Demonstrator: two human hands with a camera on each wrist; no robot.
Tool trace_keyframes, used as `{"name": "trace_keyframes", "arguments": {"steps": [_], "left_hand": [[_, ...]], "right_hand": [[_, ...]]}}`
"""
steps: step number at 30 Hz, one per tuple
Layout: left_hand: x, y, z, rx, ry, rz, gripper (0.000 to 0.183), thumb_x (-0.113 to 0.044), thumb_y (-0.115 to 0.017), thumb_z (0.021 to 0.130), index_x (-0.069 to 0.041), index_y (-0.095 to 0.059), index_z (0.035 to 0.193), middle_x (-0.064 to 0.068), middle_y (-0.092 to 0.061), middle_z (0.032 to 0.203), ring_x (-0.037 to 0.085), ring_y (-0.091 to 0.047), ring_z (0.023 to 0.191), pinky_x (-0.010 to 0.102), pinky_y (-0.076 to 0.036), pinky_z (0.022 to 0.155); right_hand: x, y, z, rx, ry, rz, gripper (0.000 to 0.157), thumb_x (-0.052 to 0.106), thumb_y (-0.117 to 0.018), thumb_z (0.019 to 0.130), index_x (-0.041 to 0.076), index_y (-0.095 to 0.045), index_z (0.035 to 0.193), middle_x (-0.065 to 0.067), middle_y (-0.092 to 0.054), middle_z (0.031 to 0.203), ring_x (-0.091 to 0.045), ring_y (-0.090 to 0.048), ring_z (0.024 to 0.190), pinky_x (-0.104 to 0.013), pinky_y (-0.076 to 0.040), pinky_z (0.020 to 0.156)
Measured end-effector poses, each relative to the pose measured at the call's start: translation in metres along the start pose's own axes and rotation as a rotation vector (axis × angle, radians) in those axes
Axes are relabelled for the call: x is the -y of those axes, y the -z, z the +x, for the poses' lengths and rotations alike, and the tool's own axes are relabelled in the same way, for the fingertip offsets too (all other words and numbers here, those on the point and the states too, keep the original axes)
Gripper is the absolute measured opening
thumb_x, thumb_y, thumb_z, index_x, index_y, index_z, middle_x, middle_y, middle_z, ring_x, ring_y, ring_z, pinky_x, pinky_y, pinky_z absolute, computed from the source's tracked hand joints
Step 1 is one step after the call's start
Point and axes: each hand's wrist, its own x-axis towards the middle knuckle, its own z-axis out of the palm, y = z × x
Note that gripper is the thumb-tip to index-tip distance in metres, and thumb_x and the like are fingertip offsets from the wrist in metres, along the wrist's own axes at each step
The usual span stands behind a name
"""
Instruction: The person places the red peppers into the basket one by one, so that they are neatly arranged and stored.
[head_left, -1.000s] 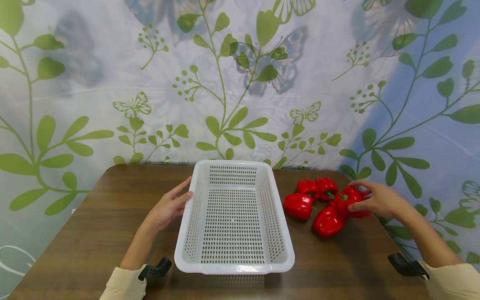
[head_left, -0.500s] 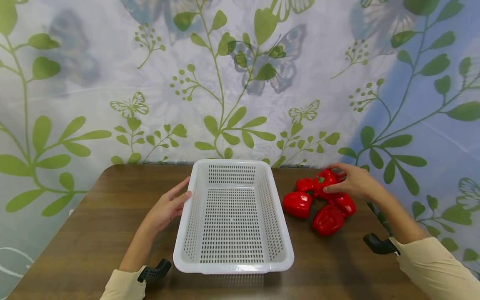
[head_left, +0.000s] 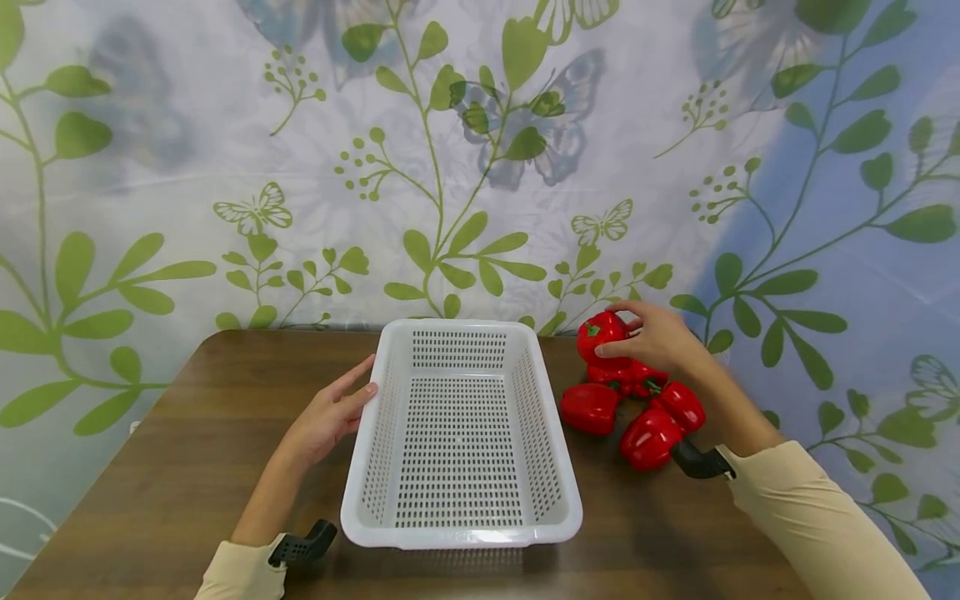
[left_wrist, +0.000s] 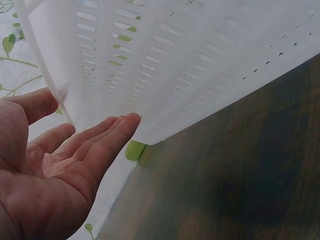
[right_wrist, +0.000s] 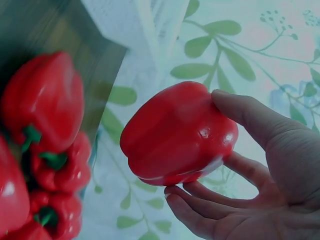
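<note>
A red bell pepper (right_wrist: 175, 135) with a green stem is held up by my right hand (head_left: 656, 337), its thumb on one side and fingers on the other. In the right wrist view it hangs apart from the other red bell peppers (right_wrist: 45, 100). A white perforated plastic basket (head_left: 459, 537) stands on the table, with nothing inside. At its left side my left hand (head_left: 327, 421) touches the rim with the thumb. In the left wrist view, the left hand's fingers (left_wrist: 107, 145) stretch straight along the basket's outer wall.
Several red bell peppers (head_left: 588, 408) lie in a cluster to the right of the basket. The brown wooden table (head_left: 225, 400) ends at a hanging cloth (head_left: 300, 150) printed with green leaves and butterflies. A white cable (head_left: 26, 508) shows at far left.
My right hand has moved left from the pile's right end, lifting one bell pepper up and over the others toward the basket. The left hand and basket stay put.
</note>
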Motion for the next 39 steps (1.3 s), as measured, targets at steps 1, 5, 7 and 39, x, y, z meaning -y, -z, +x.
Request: {"name": "trace_keyframes", "arguments": {"steps": [1,5,7,39], "left_hand": [[0.0,0.0,0.0,0.001,0.001,0.0,0.066,-0.024,-0.055,0.106,-0.022,-0.022,0.163,0.022,-0.062,0.137,0.023,-0.071,0.111,0.034,-0.061,0.088],[-0.001,0.0,0.002,0.011,0.0,0.0,0.066,-0.025,-0.056,0.106,-0.022,-0.022,0.163,0.023,-0.061,0.138,0.024,-0.071,0.111,0.035,-0.061,0.089],[-0.002,0.0,0.002,0.015,0.002,0.003,0.066,-0.026,-0.055,0.106,-0.022,-0.022,0.163,0.022,-0.061,0.138,0.024,-0.071,0.111,0.035,-0.061,0.089],[-0.007,0.003,0.002,0.019,0.002,0.022,0.063,-0.024,-0.052,0.108,-0.022,-0.023,0.163,0.024,-0.06,0.138,0.027,-0.071,0.112,0.037,-0.061,0.09]], "right_hand": [[0.002,-0.001,0.002,-0.002,0.009,0.006,0.081,0.047,-0.076,0.087,0.013,-0.043,0.152,-0.026,-0.057,0.137,-0.044,-0.057,0.122,-0.051,-0.057,0.088],[0.013,-0.006,0.009,-0.011,0.034,0.011,0.079,0.047,-0.076,0.088,0.013,-0.043,0.152,-0.025,-0.056,0.14,-0.043,-0.057,0.124,-0.053,-0.057,0.09],[0.019,-0.009,0.012,-0.015,0.033,0.029,0.079,0.046,-0.076,0.088,0.013,-0.043,0.152,-0.025,-0.056,0.141,-0.043,-0.057,0.124,-0.051,-0.058,0.09],[0.128,-0.086,0.072,0.09,0.079,0.526,0.067,0.034,-0.08,0.087,0.019,-0.052,0.146,-0.013,-0.062,0.137,-0.031,-0.062,0.124,-0.047,-0.057,0.095]]}}
